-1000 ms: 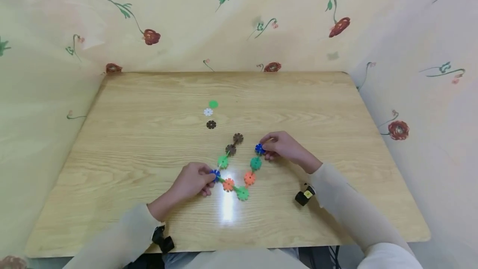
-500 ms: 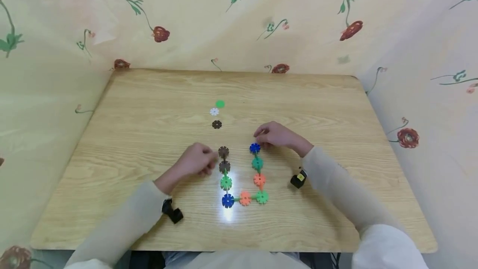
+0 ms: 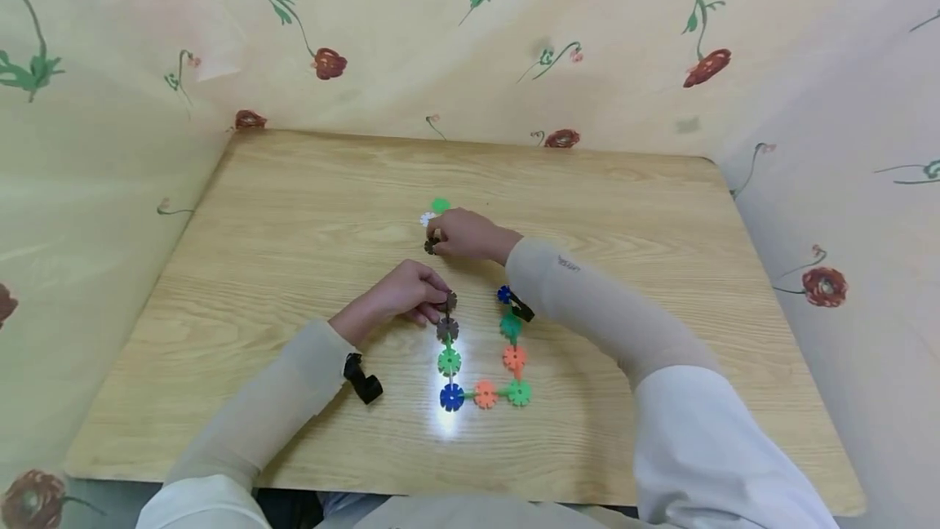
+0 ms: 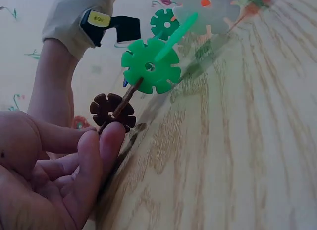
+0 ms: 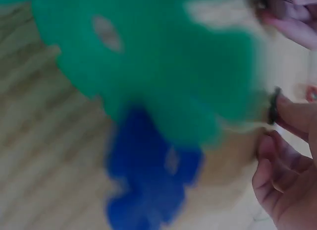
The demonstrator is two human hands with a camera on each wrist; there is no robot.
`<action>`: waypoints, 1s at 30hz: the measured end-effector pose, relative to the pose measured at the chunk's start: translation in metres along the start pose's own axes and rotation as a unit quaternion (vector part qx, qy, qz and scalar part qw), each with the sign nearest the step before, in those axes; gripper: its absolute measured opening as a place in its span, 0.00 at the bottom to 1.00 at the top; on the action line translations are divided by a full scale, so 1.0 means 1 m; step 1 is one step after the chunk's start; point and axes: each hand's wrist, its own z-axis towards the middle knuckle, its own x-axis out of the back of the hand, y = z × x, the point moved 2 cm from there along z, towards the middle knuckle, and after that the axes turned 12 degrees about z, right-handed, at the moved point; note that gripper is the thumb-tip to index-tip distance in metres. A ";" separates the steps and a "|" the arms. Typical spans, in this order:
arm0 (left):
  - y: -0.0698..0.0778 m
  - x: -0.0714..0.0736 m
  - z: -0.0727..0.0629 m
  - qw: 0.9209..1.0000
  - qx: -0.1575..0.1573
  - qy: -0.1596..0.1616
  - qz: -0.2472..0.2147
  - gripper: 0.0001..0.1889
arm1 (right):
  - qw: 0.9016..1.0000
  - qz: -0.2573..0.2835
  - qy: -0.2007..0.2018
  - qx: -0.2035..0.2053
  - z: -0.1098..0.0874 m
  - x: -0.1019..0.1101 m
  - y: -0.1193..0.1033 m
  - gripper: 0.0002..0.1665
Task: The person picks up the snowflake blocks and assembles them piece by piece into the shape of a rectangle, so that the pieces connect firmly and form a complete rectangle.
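A U-shaped chain of notched plastic snowflake discs lies on the wooden table. Its left side has two brown discs [image 3: 447, 328], a green disc [image 3: 450, 362] and a blue corner disc [image 3: 451, 397]. An orange disc [image 3: 485, 394] and a green disc [image 3: 519, 393] form the bottom. Up the right side run orange, teal [image 3: 510, 325] and blue [image 3: 503, 294] discs. My left hand [image 3: 413, 291] pinches the brown end disc, mostly covered by fingers in the left wrist view. My right hand [image 3: 470, 233] has thumb and finger on a loose brown disc [image 5: 274, 106], seen edge-on in the right wrist view.
A loose white disc [image 3: 427, 220] and a loose green disc [image 3: 441, 205] lie just beyond my right hand. My right forearm [image 3: 587, 292] passes over the chain's blue end, its wrist camera [image 3: 521, 308] close to it. Flower-patterned walls enclose the table [image 3: 294, 186].
The chain's left side has swung into a straight line. My left hand moved from the blue corner disc up to the brown end disc. My right hand left the blue end for the loose brown disc.
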 end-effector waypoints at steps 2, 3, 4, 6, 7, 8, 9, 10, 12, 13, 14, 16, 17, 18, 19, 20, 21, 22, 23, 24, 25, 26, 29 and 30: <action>0.000 0.000 0.002 1.000 -0.005 -0.006 -0.002 0.10 | 1.000 -0.005 -0.005 -0.004 0.000 -0.003 0.000 0.12; 0.000 0.000 0.003 1.000 -0.008 -0.006 0.000 0.10 | 1.000 0.002 -0.004 -0.010 -0.001 -0.004 0.002 0.10; 0.001 0.000 0.004 1.000 -0.012 -0.006 0.002 0.10 | 1.000 0.013 -0.003 -0.017 -0.004 -0.004 0.004 0.08; 0.002 0.000 0.006 1.000 -0.014 -0.002 0.001 0.10 | 0.998 0.047 0.004 -0.031 -0.014 -0.001 0.008 0.06; 0.002 0.000 0.007 1.000 -0.015 0.001 0.000 0.11 | 0.997 0.068 0.011 -0.034 -0.020 0.001 0.010 0.06; 0.003 0.000 0.008 1.000 -0.014 0.006 -0.001 0.11 | 0.996 0.085 0.020 -0.033 -0.027 0.002 0.012 0.05; 0.003 0.000 0.008 1.000 -0.010 0.011 -0.002 0.11 | 0.994 0.099 0.028 -0.030 -0.034 0.003 0.013 0.05; 0.003 0.000 0.008 1.000 -0.006 0.014 -0.003 0.11 | 0.993 0.109 0.032 -0.026 -0.042 0.003 0.013 0.04; 0.001 0.001 0.007 1.000 -0.001 0.021 -0.007 0.11 | 0.991 0.124 0.037 -0.015 -0.057 0.002 0.011 0.04; 0.001 0.001 0.007 1.000 -0.001 0.025 -0.007 0.11 | 0.991 0.125 0.037 -0.008 -0.063 0.000 0.010 0.04; 0.000 0.001 0.006 1.000 -0.002 0.027 -0.007 0.11 | 0.992 0.122 0.035 -0.001 -0.069 -0.002 0.008 0.04; 0.001 0.002 0.005 0.999 -0.003 0.031 -0.008 0.10 | 0.993 0.110 0.030 0.015 -0.078 -0.007 0.004 0.04; 0.001 0.002 0.005 0.999 -0.005 0.033 -0.008 0.10 | 0.994 0.103 0.027 0.022 -0.082 -0.010 0.003 0.04; 0.002 0.002 0.005 0.999 -0.006 0.034 -0.008 0.10 | 0.995 0.094 0.027 0.028 -0.084 -0.012 0.002 0.04; 0.002 0.002 0.004 0.999 -0.008 0.034 -0.009 0.09 | 0.995 0.085 0.028 0.033 -0.086 -0.015 0.002 0.04; 0.003 0.001 0.003 0.999 -0.007 0.034 -0.011 0.09 | 0.996 0.078 0.030 0.035 -0.088 -0.017 0.002 0.04; 0.004 0.001 0.003 0.999 -0.007 0.033 -0.013 0.09 | 0.996 0.071 0.032 0.037 -0.089 -0.020 0.002 0.04; 0.004 0.000 0.003 0.999 -0.008 0.033 -0.013 0.09 | 0.996 0.068 0.034 0.038 -0.091 -0.022 0.002 0.04; 0.004 -0.001 0.002 0.999 -0.008 0.033 -0.014 0.09 | 0.996 0.067 0.038 0.038 -0.092 -0.024 0.002 0.03; 0.004 -0.001 0.002 0.999 -0.008 0.033 -0.016 0.10 | 0.996 0.066 0.043 0.039 -0.093 -0.025 0.002 0.03; 0.004 -0.002 0.003 0.999 -0.007 0.033 -0.018 0.10 | 0.996 0.066 0.046 0.042 -0.094 -0.027 0.002 0.03; 0.004 -0.003 0.003 0.999 -0.007 0.033 -0.019 0.10 | 0.996 0.066 0.051 0.044 -0.095 -0.029 0.001 0.03; 0.001 -0.006 0.005 0.999 -0.003 0.034 -0.028 0.10 | 0.995 0.063 0.059 0.047 -0.098 -0.033 0.001 0.04; 0.000 -0.007 0.005 0.999 -0.003 0.035 -0.031 0.10 | 0.995 0.059 0.059 0.048 -0.099 -0.035 0.001 0.04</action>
